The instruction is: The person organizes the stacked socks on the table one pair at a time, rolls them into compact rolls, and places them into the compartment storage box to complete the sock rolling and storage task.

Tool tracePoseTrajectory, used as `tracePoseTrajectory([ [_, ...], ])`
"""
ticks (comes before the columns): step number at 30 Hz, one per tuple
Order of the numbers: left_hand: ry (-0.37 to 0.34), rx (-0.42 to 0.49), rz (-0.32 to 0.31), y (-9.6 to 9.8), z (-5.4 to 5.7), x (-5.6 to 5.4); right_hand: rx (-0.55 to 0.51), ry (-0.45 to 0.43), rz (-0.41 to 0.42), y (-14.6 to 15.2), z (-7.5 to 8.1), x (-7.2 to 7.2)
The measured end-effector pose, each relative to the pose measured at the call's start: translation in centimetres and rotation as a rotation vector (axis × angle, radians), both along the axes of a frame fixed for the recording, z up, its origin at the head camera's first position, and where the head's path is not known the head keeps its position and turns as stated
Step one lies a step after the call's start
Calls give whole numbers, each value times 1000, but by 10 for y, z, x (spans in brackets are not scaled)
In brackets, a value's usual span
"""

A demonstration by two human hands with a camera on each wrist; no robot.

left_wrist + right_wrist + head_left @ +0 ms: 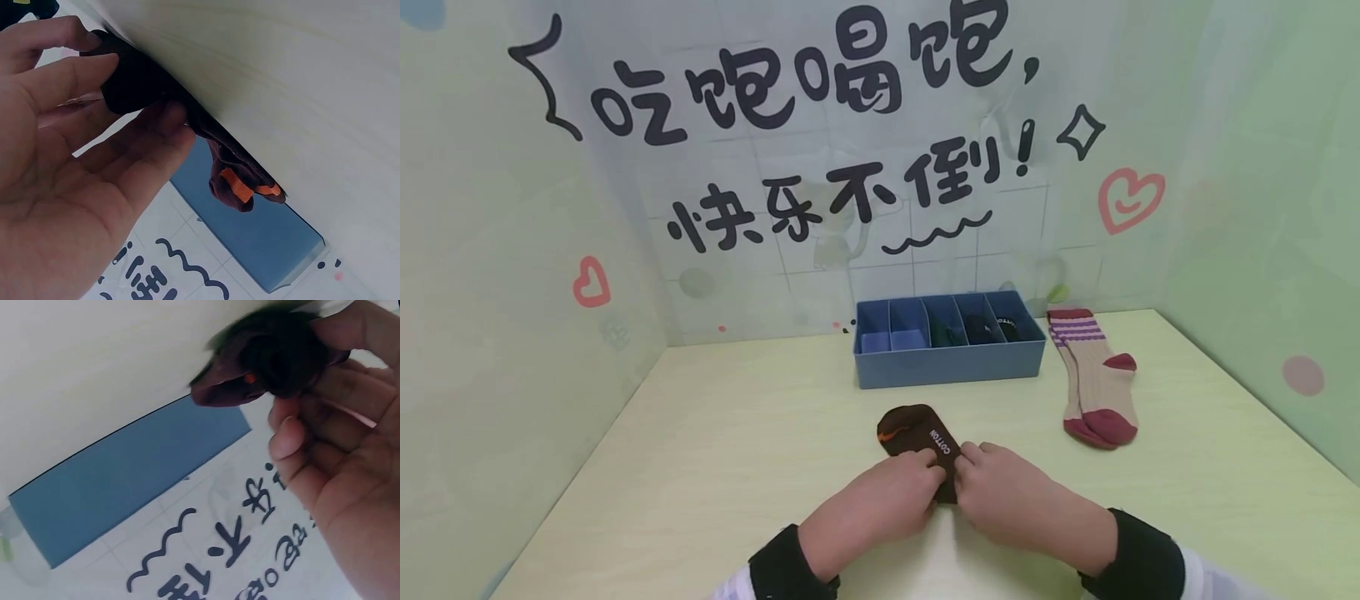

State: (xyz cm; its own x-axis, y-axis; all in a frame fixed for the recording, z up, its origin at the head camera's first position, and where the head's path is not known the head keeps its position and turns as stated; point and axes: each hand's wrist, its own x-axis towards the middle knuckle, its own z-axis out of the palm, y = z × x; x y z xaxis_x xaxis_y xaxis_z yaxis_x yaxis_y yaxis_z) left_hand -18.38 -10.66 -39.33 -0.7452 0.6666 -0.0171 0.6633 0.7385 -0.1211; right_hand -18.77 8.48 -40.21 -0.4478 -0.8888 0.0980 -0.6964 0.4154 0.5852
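Observation:
Dark brown socks (916, 423) with an orange patch and white "COTTON" lettering lie on the table in a folded bundle. My left hand (895, 492) holds their near left part, fingertips bent over the fabric. At the right edge of the bundle, my right hand (1000, 496) pinches the cloth between thumb and fingers. The left wrist view shows the dark fabric (134, 75) between thumb and fingers, with the orange-marked end hanging past them. In the right wrist view the bundle (275, 356) looks rolled, with a round fold facing the camera.
Behind the hands stands a blue divided box (951, 367) against the back wall. Dark folded items (979, 327) sit in its three right compartments. To its right lies a pair of beige socks (1093, 375) with burgundy toes and purple stripes. Printed walls (1262, 250) enclose the table.

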Motion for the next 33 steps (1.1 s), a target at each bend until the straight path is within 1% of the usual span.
tracePoseTrajectory([
  [3,-51,15,18,0,0,0,-41,-133,10,5,4,-8],
  [5,-81,25,18,-1,1,0,-68,-226,18,8,6,-13],
  [9,-108,13,-20,-4,2,0,-127,-382,45,13,7,-21],
  [12,-131,-6,-55,-6,4,-1,-172,-463,65,17,5,-26],
  [15,-178,-4,-67,-6,6,-2,-212,-516,65,18,5,-29],
  [19,-213,-3,-63,-7,6,-4,-244,-566,45,20,7,-30],
  [24,-236,1,-58,-7,8,-5,-286,-648,30,23,10,-30],
  [28,-233,18,-56,-8,9,-5,-293,-711,11,23,13,-29],
  [33,-230,26,-40,-8,9,-6,-277,-728,-46,22,17,-28],
])
